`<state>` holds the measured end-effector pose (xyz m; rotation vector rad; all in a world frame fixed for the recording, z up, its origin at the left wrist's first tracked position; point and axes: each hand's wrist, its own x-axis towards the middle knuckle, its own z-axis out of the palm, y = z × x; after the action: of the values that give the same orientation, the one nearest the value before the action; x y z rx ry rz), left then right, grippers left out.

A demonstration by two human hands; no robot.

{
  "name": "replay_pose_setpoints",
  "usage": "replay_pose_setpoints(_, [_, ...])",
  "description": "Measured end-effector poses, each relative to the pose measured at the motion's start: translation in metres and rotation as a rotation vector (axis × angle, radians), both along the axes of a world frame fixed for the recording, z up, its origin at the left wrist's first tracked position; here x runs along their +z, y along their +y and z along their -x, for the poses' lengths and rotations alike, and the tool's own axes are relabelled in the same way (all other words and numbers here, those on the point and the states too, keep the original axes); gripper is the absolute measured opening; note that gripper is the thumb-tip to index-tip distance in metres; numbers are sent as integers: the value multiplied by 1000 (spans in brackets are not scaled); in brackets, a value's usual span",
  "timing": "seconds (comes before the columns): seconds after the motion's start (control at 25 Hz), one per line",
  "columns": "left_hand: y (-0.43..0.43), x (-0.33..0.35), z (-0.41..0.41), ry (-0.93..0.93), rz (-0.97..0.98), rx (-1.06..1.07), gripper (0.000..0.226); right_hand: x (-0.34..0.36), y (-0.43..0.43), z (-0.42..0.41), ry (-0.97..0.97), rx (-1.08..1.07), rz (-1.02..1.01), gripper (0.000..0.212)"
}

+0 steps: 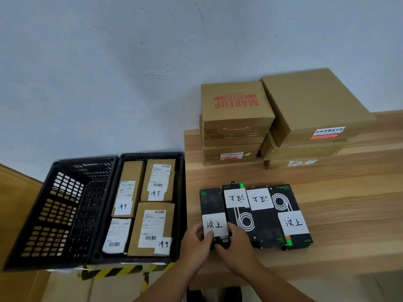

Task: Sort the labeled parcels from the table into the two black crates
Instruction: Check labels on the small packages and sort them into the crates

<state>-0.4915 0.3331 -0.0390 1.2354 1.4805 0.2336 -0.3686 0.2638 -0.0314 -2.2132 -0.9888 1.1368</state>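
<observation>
Head view: the left hand (196, 238) and right hand (238, 244) curl their fingers round the near end of the leftmost black parcel (212, 203), which lies on the table (349, 214) in a row of four like-labelled parcels. The right crate (150, 154) holds differently labelled brown parcels, so this one is judged bound for the left crate (65, 192).

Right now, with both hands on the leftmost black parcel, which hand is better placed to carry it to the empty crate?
The left hand. It grips the leftmost black parcel on its crate side, and the empty crate lies far left. The right hand would probably have to cross the body.
</observation>
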Motion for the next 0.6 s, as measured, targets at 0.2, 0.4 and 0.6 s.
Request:
replay_pose_setpoints(0.2, [5,0,7,-44,32,101,42,-2,3,5,33,-4,41,76])
replay_pose_setpoints(0.4, [11,5,17,-144,34,57,48,-2,8,-2,278,-144,22,45])
replay_pose_setpoints(0.6, [17,35,20,-252,-7,46,48,15,19,-32,394,-344,-107,13])
